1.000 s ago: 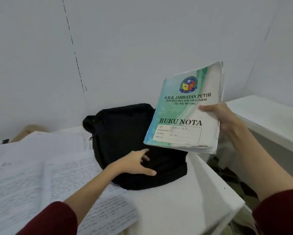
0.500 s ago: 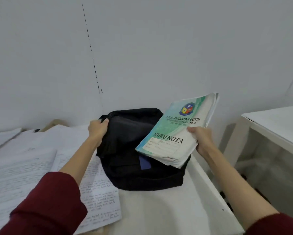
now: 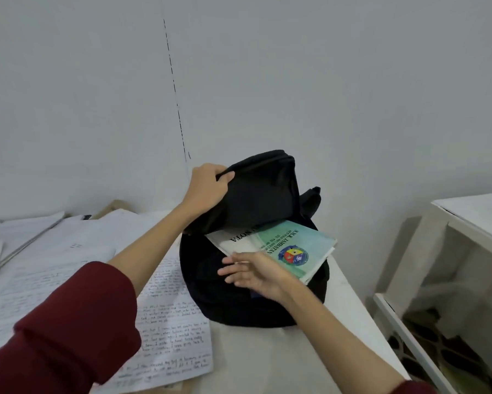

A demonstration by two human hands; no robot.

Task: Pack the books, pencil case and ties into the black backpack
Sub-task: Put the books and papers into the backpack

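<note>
papers: handwritten sheets, left of bag on white table, one sheet's edge right at bag base.
L hand: fingers curled round flap of black backpack, holding it up + open.
books: green note bks, approx half inside bag mouth under flap, crest end sticking out to the right.
R hand: fingers straight, grips nothing, touching near edge of bks, prob pushing.
risk: flap slips from L hand → mouth closes on bks; corners may snag, bag could slide twd table edge.
</note>
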